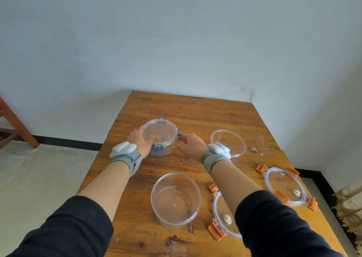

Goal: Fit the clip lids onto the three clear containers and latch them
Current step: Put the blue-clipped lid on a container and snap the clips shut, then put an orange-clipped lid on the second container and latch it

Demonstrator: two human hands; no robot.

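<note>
left hand (139, 140): I've got it wrapped round the blue-lid tub (159, 139).
right hand (191, 145): loosely spread at the side clip (178, 134).
risk: tub skids if I snap it.

The worktop (205, 113) is brown wood with dark grain lines and scuffs, and it looks dull, not shiny. The three containers (176, 200) are clear, smooth, shiny plastic. The lids (284, 186) are clear plastic too, with matt orange or blue plastic clips. The wrist bands (127, 160) are soft grey cloth. The sleeves (68, 227) are black cloth.
</note>
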